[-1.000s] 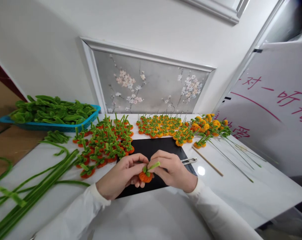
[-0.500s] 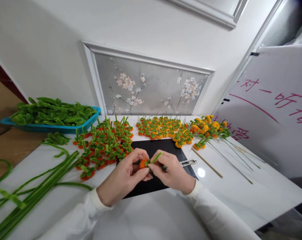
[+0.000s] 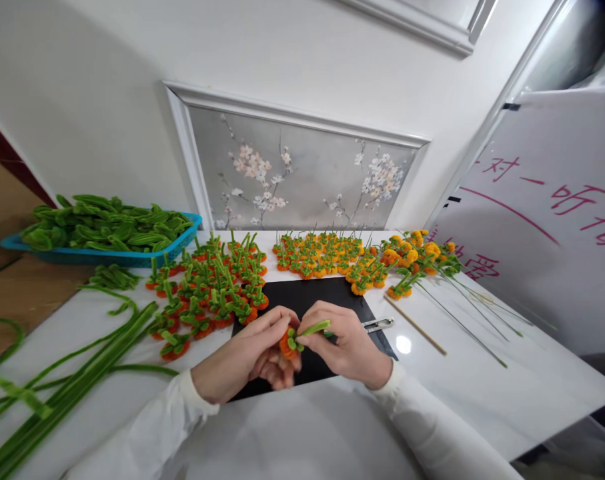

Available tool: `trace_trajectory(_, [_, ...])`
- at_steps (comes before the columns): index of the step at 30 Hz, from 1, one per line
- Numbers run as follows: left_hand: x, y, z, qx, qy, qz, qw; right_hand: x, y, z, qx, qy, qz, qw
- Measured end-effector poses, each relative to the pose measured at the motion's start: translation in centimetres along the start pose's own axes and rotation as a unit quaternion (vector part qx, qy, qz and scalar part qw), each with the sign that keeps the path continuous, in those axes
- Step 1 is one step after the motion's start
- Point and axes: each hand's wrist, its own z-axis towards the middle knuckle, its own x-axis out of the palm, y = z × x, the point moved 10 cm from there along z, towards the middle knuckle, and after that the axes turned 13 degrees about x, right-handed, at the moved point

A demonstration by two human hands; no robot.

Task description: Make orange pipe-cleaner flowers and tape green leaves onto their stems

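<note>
Above a black mat (image 3: 312,293), my two hands meet around a small orange fuzzy flower (image 3: 287,345) with green sepals and a green stem. My left hand (image 3: 255,353) grips the orange head from the left, its lower fingers blurred and curled beneath. The thumb and forefinger of my right hand (image 3: 339,340) pinch the green part at the stem's base. The green stem points right, across the right fingers. Behind my left hand stand rows of orange flowers with upright green stems (image 3: 217,287).
A blue basket (image 3: 182,240) of green leaves stands at the back left, long green stems (image 3: 82,373) before it. Yellow-orange flowers (image 3: 327,257) line the back. Right of the mat lie silver pliers (image 3: 379,325), a wooden stick (image 3: 416,325) and thin wire stems (image 3: 465,325).
The orange flower has turned so its green side shows more, and its stem now points more to the right. My left fingers have shifted lower around it.
</note>
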Motion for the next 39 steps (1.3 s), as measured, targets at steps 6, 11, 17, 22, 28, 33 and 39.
trace_trajectory(6, [-0.2,-3.4,0.0,0.172,-0.018,0.191,0.966,0.6,-0.8,0.0,0.023,0.0,-0.047,0.999])
trace_trajectory(11, [-0.5,-2.9,0.2,0.127,-0.026,0.162,0.978,1.2,-1.4,0.0,0.027,0.027,-0.081,0.996])
trace_trajectory(17, [-1.3,-1.0,0.1,0.028,-0.053,0.045,0.997,1.2,-1.3,0.0,0.023,0.036,-0.091,0.995])
trace_trajectory(22, [-2.2,-0.7,0.2,0.022,-0.082,0.06,0.995,1.2,-1.4,0.0,0.027,0.035,-0.101,0.994])
trace_trajectory(28, [-1.4,-1.4,0.1,0.041,-0.04,0.113,0.992,1.3,-1.2,-0.2,0.018,0.03,-0.13,0.991])
trace_trajectory(33, [-1.5,-1.6,0.3,0.057,-0.036,0.22,0.973,2.3,-1.2,-0.3,0.005,0.058,-0.181,0.982])
trace_trajectory(39, [-2.2,-1.2,0.5,0.047,-0.038,0.235,0.97,3.2,-1.4,-0.7,-0.009,0.109,-0.212,0.971])
